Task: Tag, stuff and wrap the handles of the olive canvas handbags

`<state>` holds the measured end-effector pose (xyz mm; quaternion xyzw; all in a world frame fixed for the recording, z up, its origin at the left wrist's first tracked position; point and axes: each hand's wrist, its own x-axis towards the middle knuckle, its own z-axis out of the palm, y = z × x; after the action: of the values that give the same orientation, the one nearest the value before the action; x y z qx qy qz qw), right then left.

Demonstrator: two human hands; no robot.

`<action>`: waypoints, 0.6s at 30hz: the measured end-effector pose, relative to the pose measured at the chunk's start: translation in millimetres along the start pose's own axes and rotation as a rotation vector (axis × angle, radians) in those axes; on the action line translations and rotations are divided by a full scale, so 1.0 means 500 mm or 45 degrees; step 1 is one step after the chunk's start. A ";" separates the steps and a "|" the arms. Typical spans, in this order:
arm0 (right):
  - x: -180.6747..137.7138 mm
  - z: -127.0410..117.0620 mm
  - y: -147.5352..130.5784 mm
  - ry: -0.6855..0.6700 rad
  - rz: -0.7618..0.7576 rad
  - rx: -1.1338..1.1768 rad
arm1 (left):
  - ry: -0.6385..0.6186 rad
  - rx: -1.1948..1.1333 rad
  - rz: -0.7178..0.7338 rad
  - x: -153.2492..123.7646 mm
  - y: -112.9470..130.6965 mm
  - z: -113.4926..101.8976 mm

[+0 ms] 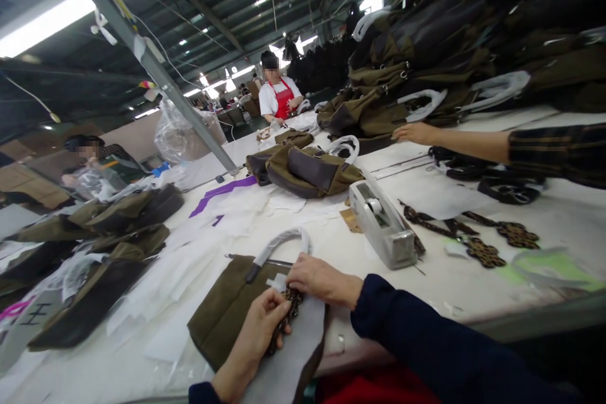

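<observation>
An olive-green handbag (222, 303) lies in front of me at the table's near edge, its handle (284, 240) wrapped in white material. A pale sheet (293, 334) covers part of the bag. Over it, my left hand (265, 322) pinches a dark leopard-patterned strap (292, 300). My right hand (319, 279) is closed at the strap's upper end, beside the base of the handle. What its fingertips grip is partly hidden by the fingers.
A grey tape dispenser (386, 221) stands to the right, near patterned flower-shaped charms (487, 252). Finished-looking olive bags (312, 170) lie ahead, with more piled left and right. Another person's hand (416, 134) reaches in from the right. White sheets (175, 265) cover the left side.
</observation>
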<state>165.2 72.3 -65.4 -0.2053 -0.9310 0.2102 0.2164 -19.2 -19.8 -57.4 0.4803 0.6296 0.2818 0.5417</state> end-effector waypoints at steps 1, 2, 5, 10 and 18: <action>-0.003 0.006 0.004 -0.009 0.003 0.013 | -0.024 -0.007 0.002 -0.001 -0.002 -0.003; -0.007 0.012 0.006 0.006 0.012 0.037 | -0.050 -0.021 0.006 -0.002 -0.003 -0.005; -0.026 0.023 0.009 0.094 0.045 0.158 | -0.083 -0.077 0.055 -0.004 -0.002 -0.008; -0.041 0.034 0.016 0.133 0.023 0.205 | -0.052 0.133 0.110 -0.016 0.018 -0.013; -0.017 0.046 0.011 0.038 0.001 -0.064 | 0.185 0.809 0.453 -0.042 0.045 -0.002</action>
<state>162.5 65.7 -89.6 -0.2140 -0.9327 0.1836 0.2249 -14.5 -30.2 -28.9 0.7051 0.6293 0.1953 0.2620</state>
